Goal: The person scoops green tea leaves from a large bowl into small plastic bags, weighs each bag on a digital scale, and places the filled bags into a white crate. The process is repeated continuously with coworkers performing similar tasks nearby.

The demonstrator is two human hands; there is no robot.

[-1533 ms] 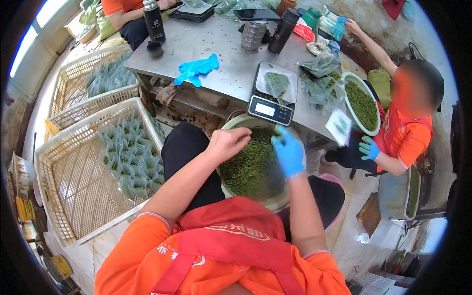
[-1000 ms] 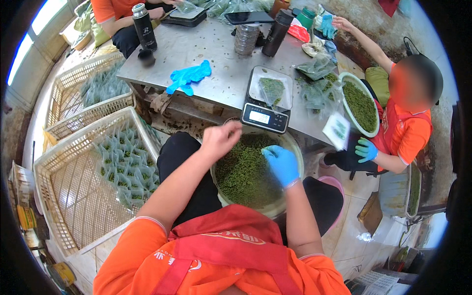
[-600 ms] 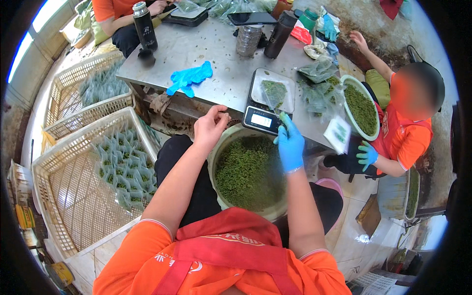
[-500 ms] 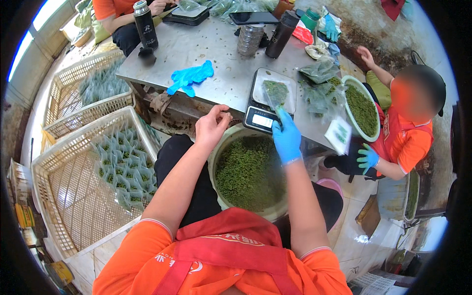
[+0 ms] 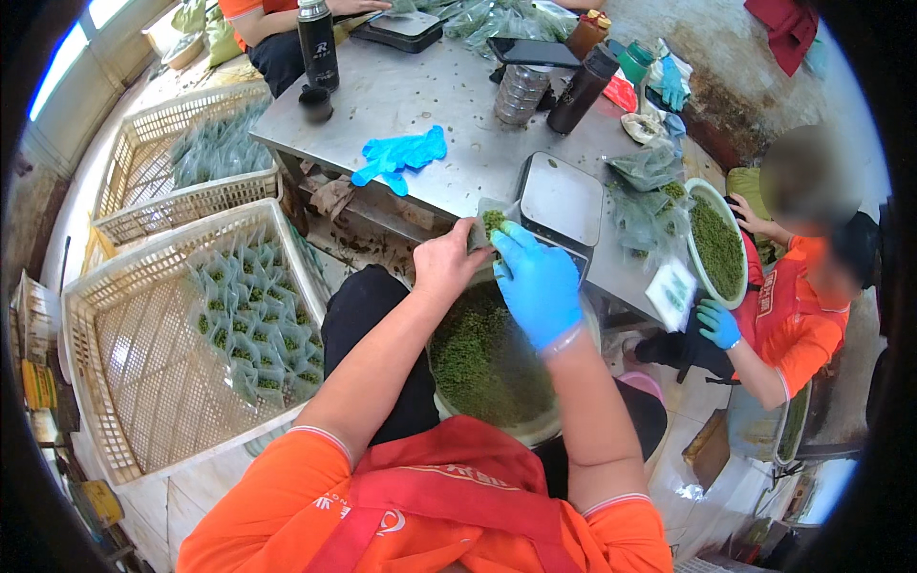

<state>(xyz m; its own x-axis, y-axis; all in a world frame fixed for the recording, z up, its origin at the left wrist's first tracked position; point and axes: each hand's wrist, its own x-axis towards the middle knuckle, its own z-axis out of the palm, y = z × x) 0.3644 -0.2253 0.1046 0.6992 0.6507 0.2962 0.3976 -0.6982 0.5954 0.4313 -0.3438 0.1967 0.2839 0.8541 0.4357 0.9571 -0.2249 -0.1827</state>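
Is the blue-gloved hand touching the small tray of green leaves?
Touching. The head view shows the right hand in its blue glove with fingertips on the small tray of green leaves, which the bare left hand holds from the other side.

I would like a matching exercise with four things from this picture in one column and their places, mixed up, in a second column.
Things:
1. loose blue rubber glove
2. big round bowl of green leaves
3. white plastic crate of small filled bags
4. black metal flask

Places:
A. on the person's lap
B. standing at the table's far left end
C. lying flat on the steel table top
D. on the floor at the person's left

Pairs: 1-C, 2-A, 3-D, 4-B
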